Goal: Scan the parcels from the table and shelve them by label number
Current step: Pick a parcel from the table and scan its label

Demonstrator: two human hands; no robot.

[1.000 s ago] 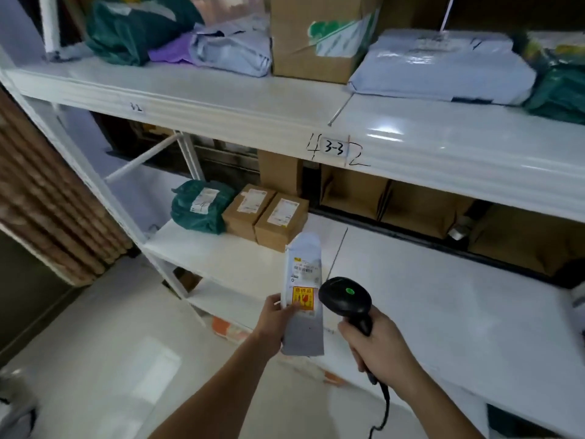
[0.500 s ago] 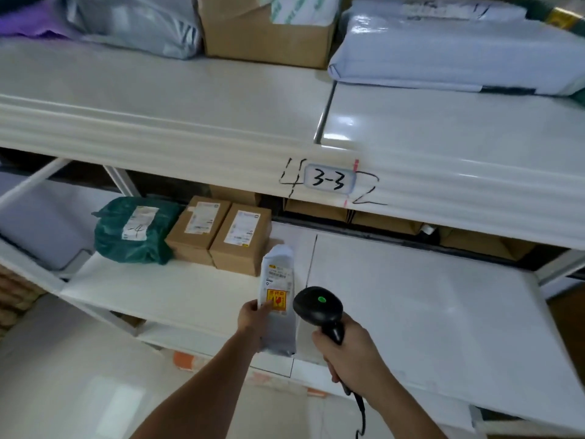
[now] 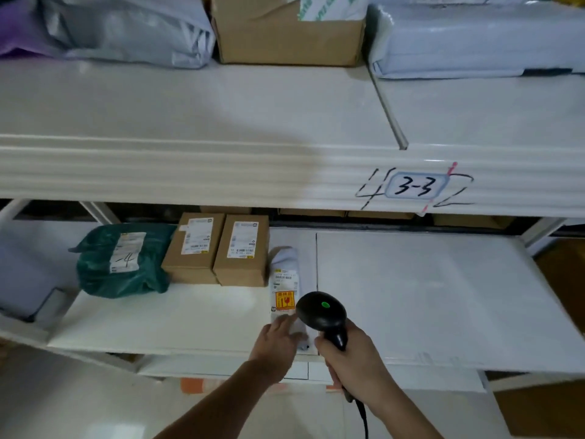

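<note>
White shelving fills the view, its lower shelf [image 3: 427,296] carrying a slim white parcel [image 3: 284,280] that lies flat by the front edge, with a printed label and an orange-yellow sticker. Just left of it stand two brown boxes [image 3: 218,248], then a green bag [image 3: 122,261]. The left hand [image 3: 278,340] rests relaxed fingers on the parcel's near end. The right hand [image 3: 351,356] grips a black scanner [image 3: 321,313].

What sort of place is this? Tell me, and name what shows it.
Most likely a parcel sorting or pickup depot. White shelves hold labelled boxes and mailing bags, the shelf edge carries a handwritten tag reading 3-3, and the right hand grips a barcode scanner beside a white parcel.
</note>
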